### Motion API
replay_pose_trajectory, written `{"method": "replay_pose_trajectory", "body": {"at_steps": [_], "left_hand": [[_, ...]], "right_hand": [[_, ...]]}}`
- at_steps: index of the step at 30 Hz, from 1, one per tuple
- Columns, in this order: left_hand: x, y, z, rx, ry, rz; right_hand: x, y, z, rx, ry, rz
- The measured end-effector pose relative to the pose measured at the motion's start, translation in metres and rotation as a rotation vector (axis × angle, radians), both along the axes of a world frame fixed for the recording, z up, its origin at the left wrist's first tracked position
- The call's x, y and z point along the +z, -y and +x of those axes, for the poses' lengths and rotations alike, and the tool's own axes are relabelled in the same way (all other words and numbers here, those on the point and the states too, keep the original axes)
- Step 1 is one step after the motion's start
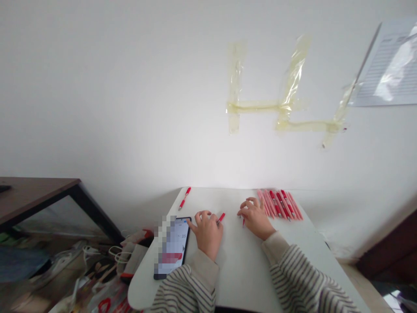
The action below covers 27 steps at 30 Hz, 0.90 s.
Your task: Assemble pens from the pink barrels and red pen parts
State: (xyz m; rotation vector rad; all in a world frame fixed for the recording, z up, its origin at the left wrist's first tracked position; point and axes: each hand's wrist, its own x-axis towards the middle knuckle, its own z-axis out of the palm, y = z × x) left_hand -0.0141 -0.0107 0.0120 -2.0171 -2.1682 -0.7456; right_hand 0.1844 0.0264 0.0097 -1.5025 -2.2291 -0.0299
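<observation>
On the white table (234,269), my left hand (208,230) is closed with a short red pen barrel (222,216) sticking out between its thumb and fingers. Its outer finger reaches out over the top edge of a phone (177,243). To the right, my right hand (256,219) has its thumb and forefinger pinched together on a small piece, too small to make out. A thin red tip (243,222) shows just under that hand. Beyond its knuckles lies a row of pink and red pens (282,204), side by side.
A red and clear pen (184,198) lies at the table's back left corner. The white wall behind carries yellowish tape (260,107) and a taped paper sheet (384,65). A brown desk (39,191) stands left, with cables and bags (107,269) cluttering the floor below.
</observation>
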Motion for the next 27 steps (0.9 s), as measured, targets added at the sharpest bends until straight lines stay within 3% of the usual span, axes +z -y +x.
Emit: {"method": "replay_pose_trajectory", "body": {"at_steps": [12, 27], "left_hand": [[0.000, -0.001, 0.001, -0.053, 0.078, 0.045], [0.001, -0.001, 0.003, -0.195, 0.146, 0.072]], "right_hand": [[-0.002, -0.001, 0.004, -0.023, -0.072, 0.028], [-0.005, -0.004, -0.001, 0.082, -0.166, -0.021]]}}
